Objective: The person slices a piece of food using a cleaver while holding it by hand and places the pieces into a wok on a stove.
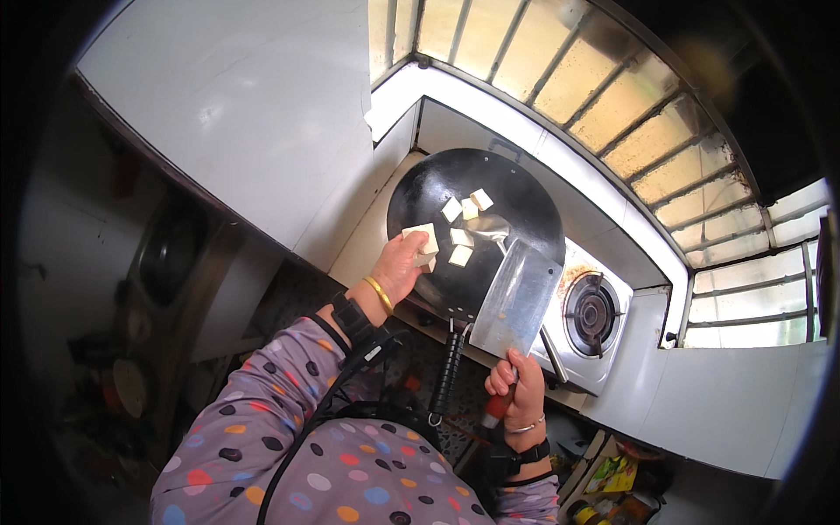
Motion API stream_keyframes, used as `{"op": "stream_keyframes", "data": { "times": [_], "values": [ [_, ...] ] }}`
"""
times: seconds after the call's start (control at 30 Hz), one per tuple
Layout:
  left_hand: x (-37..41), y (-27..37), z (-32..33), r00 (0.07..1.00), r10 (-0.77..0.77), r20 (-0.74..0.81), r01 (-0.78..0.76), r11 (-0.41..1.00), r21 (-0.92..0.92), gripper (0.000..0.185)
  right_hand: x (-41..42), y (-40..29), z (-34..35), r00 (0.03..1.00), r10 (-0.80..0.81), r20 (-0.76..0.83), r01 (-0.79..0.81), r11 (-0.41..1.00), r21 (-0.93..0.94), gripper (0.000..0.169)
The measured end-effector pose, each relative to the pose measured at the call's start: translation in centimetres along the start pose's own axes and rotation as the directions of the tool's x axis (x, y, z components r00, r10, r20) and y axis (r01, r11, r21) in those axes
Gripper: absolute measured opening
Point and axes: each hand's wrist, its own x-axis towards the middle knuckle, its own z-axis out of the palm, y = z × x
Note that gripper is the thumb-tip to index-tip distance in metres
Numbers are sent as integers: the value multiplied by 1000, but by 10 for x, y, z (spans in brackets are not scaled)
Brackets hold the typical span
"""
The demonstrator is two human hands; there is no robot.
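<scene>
Over the left side of a black wok, my left hand grips a block of tofu. Several pale tofu pieces lie apart on the wok's dark inner surface. My right hand is closed around the red handle of a cleaver. Its broad steel blade extends above the wok's lower right rim, flat side facing up. A metal spatula rests in the wok among the tofu, and the blade hides part of its shaft.
To the wok's right is a steel gas stove with a bare burner. The wok's black coiled handle points toward me. White tiled counter spreads on the left. A barred window stands behind. Packets sit below the counter.
</scene>
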Motion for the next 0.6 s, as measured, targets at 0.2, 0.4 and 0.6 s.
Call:
{"op": "stream_keyframes", "data": {
  "times": [0.2,0.4,0.6],
  "values": [
    [-2,0,3,985,118,-128,-106,989,101,28,-10,-2,-4,997,-66,-32,65,998,-27,15],
    [-22,15,6,999,-25,49,26,999,-26,25,-16,-4,-12,996,-89,-22,88,996,-23,14],
    [-45,25,11,923,-143,357,165,986,-33,51,-25,-6,7,981,-192,27,188,908,-373,15]
  ]
}}
